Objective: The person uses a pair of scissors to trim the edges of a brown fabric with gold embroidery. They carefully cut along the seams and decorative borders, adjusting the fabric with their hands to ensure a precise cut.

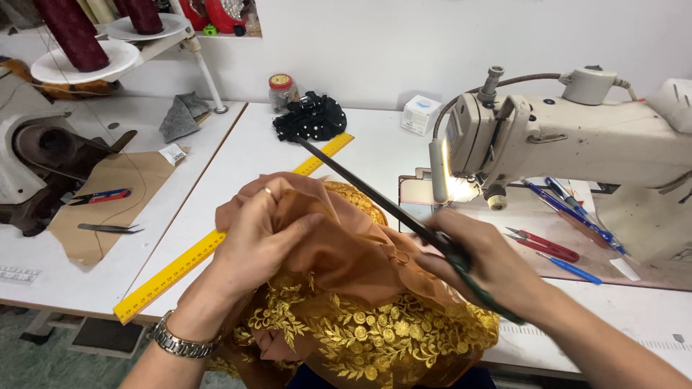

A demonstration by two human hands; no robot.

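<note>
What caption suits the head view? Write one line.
Left hand bunches brown fabric with gold embroidery while right hand holds long scissors beside a sewing machine.

The handles of the long scissors (404, 216) were buried inside the right hand (486, 263), so I could not see how the fingers sat in them, and the blades were smeared by motion. The left hand (263, 234) had its fingertips sunk in the brown fabric (353, 248). The gold embroidered lace (382, 338) ran off the bottom edge, and so did both forearms. The sewing machine (577, 137) was cut off at the right, its needle washed out by the lamp's glare. The thread cones (72, 32) lost their tops at the upper edge.
</note>
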